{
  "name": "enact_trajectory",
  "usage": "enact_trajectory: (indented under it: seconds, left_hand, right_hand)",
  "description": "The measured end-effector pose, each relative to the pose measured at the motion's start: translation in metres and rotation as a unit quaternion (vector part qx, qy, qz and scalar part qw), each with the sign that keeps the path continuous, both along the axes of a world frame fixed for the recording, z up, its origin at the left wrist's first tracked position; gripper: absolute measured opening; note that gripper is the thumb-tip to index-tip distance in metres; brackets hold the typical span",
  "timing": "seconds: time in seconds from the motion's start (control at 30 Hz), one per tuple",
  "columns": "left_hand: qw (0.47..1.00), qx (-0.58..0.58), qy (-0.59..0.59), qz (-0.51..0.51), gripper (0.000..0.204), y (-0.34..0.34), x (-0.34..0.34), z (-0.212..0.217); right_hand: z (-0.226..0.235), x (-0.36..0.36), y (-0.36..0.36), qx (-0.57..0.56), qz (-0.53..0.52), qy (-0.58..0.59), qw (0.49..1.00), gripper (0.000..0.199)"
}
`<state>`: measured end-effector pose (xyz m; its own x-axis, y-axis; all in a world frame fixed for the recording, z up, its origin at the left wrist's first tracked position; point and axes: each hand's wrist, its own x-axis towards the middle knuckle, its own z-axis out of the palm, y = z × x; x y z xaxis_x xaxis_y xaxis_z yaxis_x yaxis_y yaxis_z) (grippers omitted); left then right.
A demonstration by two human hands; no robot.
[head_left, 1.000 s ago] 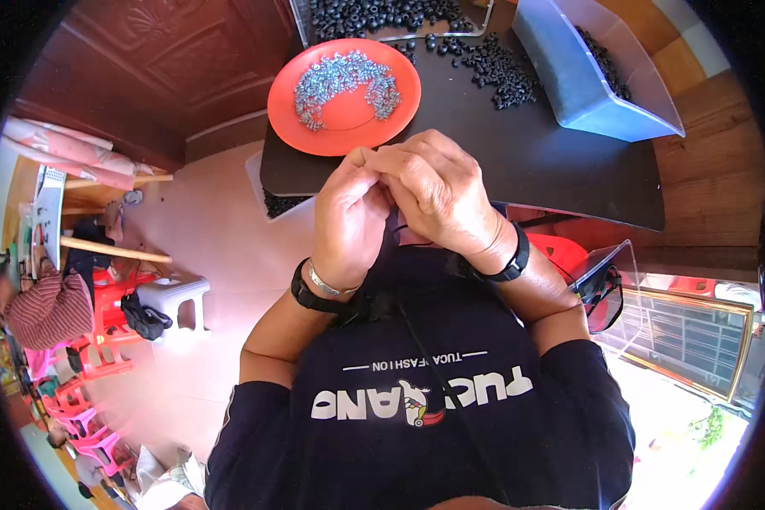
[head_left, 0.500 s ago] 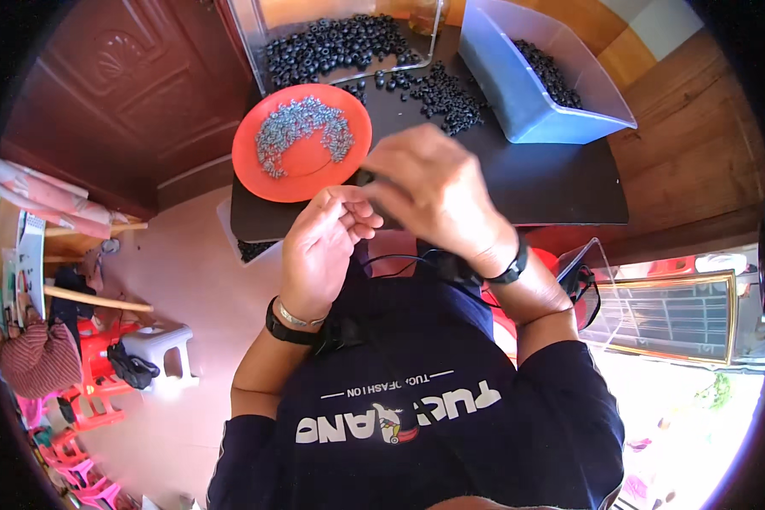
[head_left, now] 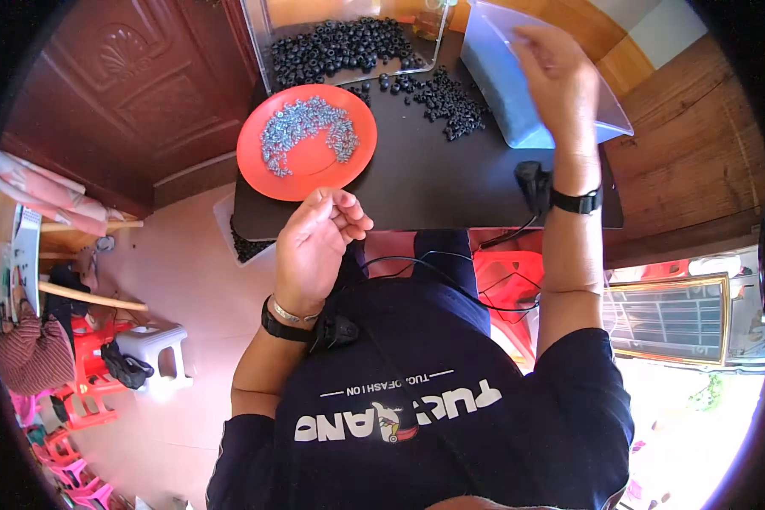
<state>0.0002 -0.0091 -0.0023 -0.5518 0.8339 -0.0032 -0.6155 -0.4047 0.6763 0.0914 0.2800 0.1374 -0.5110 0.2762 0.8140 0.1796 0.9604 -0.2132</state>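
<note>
My left hand (head_left: 313,248) is held palm up in front of the table's near edge, just below the orange-red plate (head_left: 310,189). Its fingers are curled and the thumb meets the index finger; anything between them is too small to make out. Small silvery metal pieces (head_left: 291,127) lie in an arc on the plate. My right hand (head_left: 561,81) is raised over the translucent blue bin (head_left: 527,132), thumb and fingers apart with nothing visible in them. The hand hides most of the bin's inside.
A clear bin (head_left: 268,59) of black bead-like parts (head_left: 340,49) lies tipped at the back of the dark table (head_left: 433,191). Smaller black parts (head_left: 450,102) are spilled beside it. A black cable device (head_left: 533,185) hangs by my right wrist. Stools (head_left: 157,344) stand at left.
My right hand has moved from beside my left hand up and right to the blue bin, its fingers parting. My left hand stays nearly in place, still curled.
</note>
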Motion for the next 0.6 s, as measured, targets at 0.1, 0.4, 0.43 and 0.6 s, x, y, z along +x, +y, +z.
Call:
enact_trajectory:
  seconds: [0.1, 0.4, 0.43, 0.6]
  left_hand:
    - [1.000, 0.001, -0.006, -0.009, 0.024, 0.000, -0.002, 0.000]
    - [1.000, -0.007, 0.003, 0.004, 0.024, -0.008, -0.008, 0.003]
    - [1.000, -0.006, 0.000, 0.009, 0.024, -0.009, -0.008, 0.002]
    - [1.000, -0.002, -0.014, 0.007, 0.025, -0.010, -0.011, 0.000]
  right_hand:
    - [-0.027, -0.028, -0.001, -0.027, 0.065, -0.086, 0.994, 0.018]
    - [-0.098, -0.127, 0.036, -0.016, 0.032, -0.387, 0.921, 0.023]
    - [-0.100, -0.130, 0.034, -0.014, 0.036, -0.388, 0.921, 0.023]
    - [-0.115, -0.133, 0.041, 0.022, -0.003, -0.403, 0.915, 0.018]
